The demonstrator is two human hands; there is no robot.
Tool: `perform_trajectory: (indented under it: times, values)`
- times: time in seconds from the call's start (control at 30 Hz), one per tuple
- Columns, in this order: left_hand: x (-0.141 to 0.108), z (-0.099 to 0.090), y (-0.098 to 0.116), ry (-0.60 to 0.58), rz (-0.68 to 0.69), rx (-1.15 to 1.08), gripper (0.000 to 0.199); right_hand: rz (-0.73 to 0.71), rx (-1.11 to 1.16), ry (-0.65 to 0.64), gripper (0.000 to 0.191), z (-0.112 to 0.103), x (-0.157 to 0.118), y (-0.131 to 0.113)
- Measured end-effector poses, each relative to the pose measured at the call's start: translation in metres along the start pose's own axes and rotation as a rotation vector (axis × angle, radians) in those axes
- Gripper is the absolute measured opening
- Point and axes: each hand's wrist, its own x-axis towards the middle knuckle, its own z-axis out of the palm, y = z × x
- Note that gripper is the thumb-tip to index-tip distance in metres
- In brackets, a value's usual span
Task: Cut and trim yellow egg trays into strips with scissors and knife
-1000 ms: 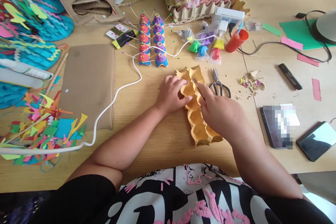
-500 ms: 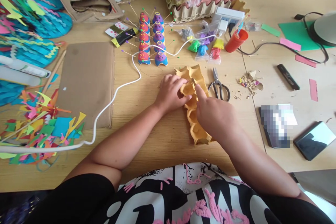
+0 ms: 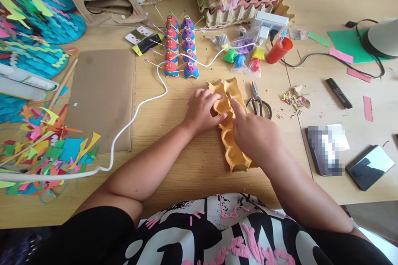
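A yellow-orange egg carton piece (image 3: 235, 158) with two rows of cups lies on the table in front of me. My left hand (image 3: 203, 109) grips its left edge near the far end, with the fingers over the rim and the thumb by a cup. My right hand (image 3: 256, 132) is closed round a small knife; only its narrow dark blade (image 3: 229, 95) shows, pointing into the carton beyond my index finger. The handle is hidden in the palm. Black-handled scissors (image 3: 258, 101) lie just right of the carton.
Two rows of painted egg-cup figures (image 3: 190, 45) with pins stand beyond my hands, crossed by a white cable (image 3: 137, 109). Coloured clay bags (image 3: 239, 60), a red cup (image 3: 280, 51) and a power strip (image 3: 271, 18) sit behind. Cardboard (image 3: 102, 103) and paper scraps (image 3: 52, 153) lie left.
The view has shifted slightly. The knife blade and my right index finger have moved slightly left on the carton; my left hand keeps its hold.
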Motion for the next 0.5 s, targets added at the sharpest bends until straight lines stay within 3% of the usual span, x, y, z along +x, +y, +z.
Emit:
perform_trajectory:
  times: [0.5]
  values:
    - [0.0002, -0.0008, 0.0013, 0.006, -0.002, -0.007, 0.050, 0.020, -0.024, 0.001, 0.064, 0.0090, 0.0016, -0.0026]
